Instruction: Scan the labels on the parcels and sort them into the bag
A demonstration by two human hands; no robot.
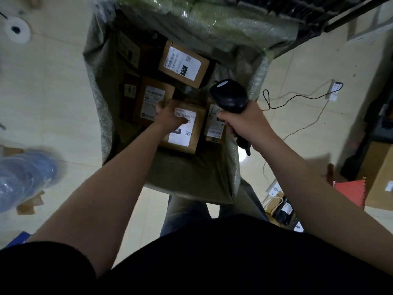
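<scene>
Floor, far left: a blue plastic-wrapped bundle (25,175) lies on the tiles, well apart from the bag.
Bag: the bag (96,107) stands open in front of you, with pale woven walls. Brown parcels lie flat on its bottom, labels up.
Bag, left side: the left parcel (152,99) is brown with a white label, and your hand hides its near corner.
Your left hand: your left hand (168,116) reaches down into the bag. Its fingers curl over the upper left corner of the front parcel and grip it.
Front parcel: the front parcel (187,135) sits in the middle of the bag, nearest you. It is brown, and its white label shows a barcode along the top, a black patch and a small square code. Your wrist covers part of the label.
Bag, far end: the far parcel (184,62) lies tilted, and its label reads "032" in a black patch.
Bag, right side: the right parcel (213,126) lies close to the right wall, partly behind the scanner.
Your right hand: your right hand (244,124) has its fingers wrapped tight round the handle of the black scanner (229,96), held above the bag's right side.
Floor, right: a black cable (297,97) runs to a white power strip (335,90).
</scene>
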